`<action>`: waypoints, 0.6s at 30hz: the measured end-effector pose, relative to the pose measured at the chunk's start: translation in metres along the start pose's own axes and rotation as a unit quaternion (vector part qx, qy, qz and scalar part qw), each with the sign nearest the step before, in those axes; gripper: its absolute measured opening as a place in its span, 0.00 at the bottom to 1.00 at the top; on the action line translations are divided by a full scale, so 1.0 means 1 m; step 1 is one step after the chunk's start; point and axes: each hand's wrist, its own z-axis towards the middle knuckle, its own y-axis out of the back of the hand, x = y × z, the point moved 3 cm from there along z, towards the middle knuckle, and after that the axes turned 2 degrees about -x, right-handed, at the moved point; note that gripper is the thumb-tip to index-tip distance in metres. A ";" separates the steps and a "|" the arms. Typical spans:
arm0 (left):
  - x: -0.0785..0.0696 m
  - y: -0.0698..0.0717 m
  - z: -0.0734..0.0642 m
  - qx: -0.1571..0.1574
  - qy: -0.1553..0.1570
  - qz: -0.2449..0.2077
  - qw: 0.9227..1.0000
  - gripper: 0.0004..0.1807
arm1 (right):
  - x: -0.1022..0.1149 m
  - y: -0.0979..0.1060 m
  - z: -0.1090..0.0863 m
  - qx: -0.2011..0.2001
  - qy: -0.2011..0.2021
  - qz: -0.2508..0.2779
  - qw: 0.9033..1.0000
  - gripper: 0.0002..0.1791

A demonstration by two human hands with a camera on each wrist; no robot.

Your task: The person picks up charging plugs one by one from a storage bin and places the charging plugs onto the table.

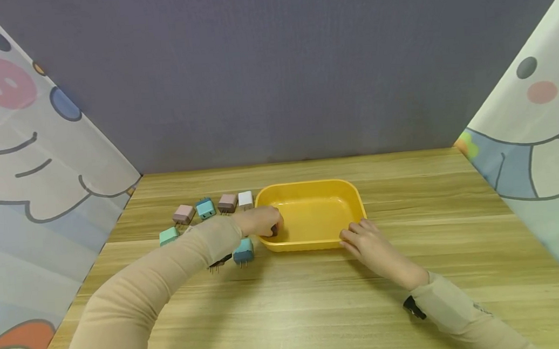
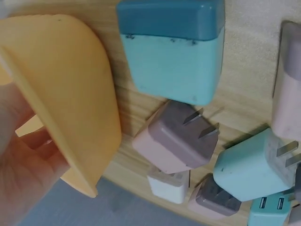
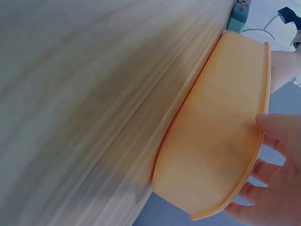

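A yellow plastic bin (image 1: 313, 245) stands on the wooden table. My left hand (image 1: 261, 220) reaches over its left end, fingers curled down inside. A small dark piece, seemingly the end of a plug charger (image 1: 275, 230), shows at those fingertips. In the left wrist view the bin's wall (image 2: 89, 103) hides whatever the fingers hold. At the front right corner, my right hand (image 1: 367, 241) grips the rim, thumb and fingers bent over it, as the right wrist view also shows. Several two-pin plug chargers lie left of the bin, including a blue one (image 1: 243, 251) close to its front left corner.
Behind the left forearm are pink chargers (image 1: 183, 214), a white charger (image 1: 245, 199) and a green charger (image 1: 169, 235). The forearm partly covers a dark charger (image 1: 221, 261). A grey panel (image 1: 293, 87) rises at the table's back edge, with printed cloths on both sides.
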 end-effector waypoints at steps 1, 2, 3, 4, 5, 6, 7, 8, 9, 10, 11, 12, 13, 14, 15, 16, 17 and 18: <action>0.000 -0.001 0.001 -0.003 -0.003 0.003 1.000 0.07 | 0.000 0.000 0.000 0.000 0.000 0.001 1.000 0.06; 0.001 -0.002 0.001 -0.007 -0.005 0.005 1.000 0.07 | 0.000 0.000 0.000 -0.001 0.000 0.002 1.000 0.06; 0.001 -0.003 0.002 -0.009 -0.004 0.005 1.000 0.07 | 0.000 0.000 0.000 -0.003 0.001 0.002 1.000 0.06; 0.002 -0.004 0.003 -0.010 -0.003 0.004 1.000 0.08 | 0.000 0.000 0.000 -0.005 0.001 0.003 1.000 0.06; 0.002 -0.004 0.003 -0.010 -0.001 0.003 1.000 0.08 | 0.001 0.000 0.000 -0.007 0.002 0.003 1.000 0.06; 0.002 -0.004 0.003 -0.009 0.000 0.005 1.000 0.08 | 0.001 0.000 0.001 -0.008 0.002 0.002 1.000 0.06; 0.002 -0.005 0.004 -0.009 0.000 0.005 1.000 0.08 | 0.001 0.000 0.001 -0.010 0.003 0.002 1.000 0.06; 0.002 -0.005 0.004 -0.009 0.000 0.005 1.000 0.08 | 0.000 0.000 0.000 -0.011 0.004 0.001 1.000 0.06; 0.002 -0.005 0.004 -0.008 -0.001 0.005 1.000 0.08 | 0.000 0.000 0.000 -0.012 0.005 0.000 1.000 0.06; 0.002 -0.004 0.004 -0.008 -0.004 0.006 1.000 0.08 | 0.000 0.000 0.000 -0.013 0.005 0.000 1.000 0.06; 0.002 -0.004 0.004 -0.007 -0.005 0.006 1.000 0.08 | 0.000 0.000 0.000 -0.013 0.005 0.000 1.000 0.06; 0.002 -0.004 0.004 -0.007 -0.006 0.005 1.000 0.08 | 0.000 0.000 0.000 -0.014 0.005 0.000 1.000 0.07; 0.002 -0.003 0.004 -0.005 -0.006 0.004 1.000 0.08 | 0.000 0.000 0.001 -0.014 0.005 0.000 1.000 0.07; 0.002 -0.003 0.004 -0.004 -0.007 0.003 1.000 0.08 | 0.000 0.000 0.001 -0.013 0.005 -0.001 1.000 0.07; 0.001 -0.002 0.004 -0.003 -0.008 0.003 1.000 0.08 | 0.000 0.000 0.001 -0.013 0.005 -0.001 1.000 0.07; 0.001 -0.002 0.004 -0.002 -0.007 0.001 1.000 0.08 | 0.000 0.000 0.001 -0.013 0.004 -0.001 1.000 0.07; 0.001 -0.001 0.004 -0.001 -0.007 0.000 1.000 0.08 | 0.000 0.000 0.001 -0.013 0.004 -0.001 1.000 0.07; 0.000 0.000 0.003 -0.001 -0.006 -0.002 1.000 0.08 | 0.000 0.000 0.001 -0.013 0.004 -0.002 1.000 0.07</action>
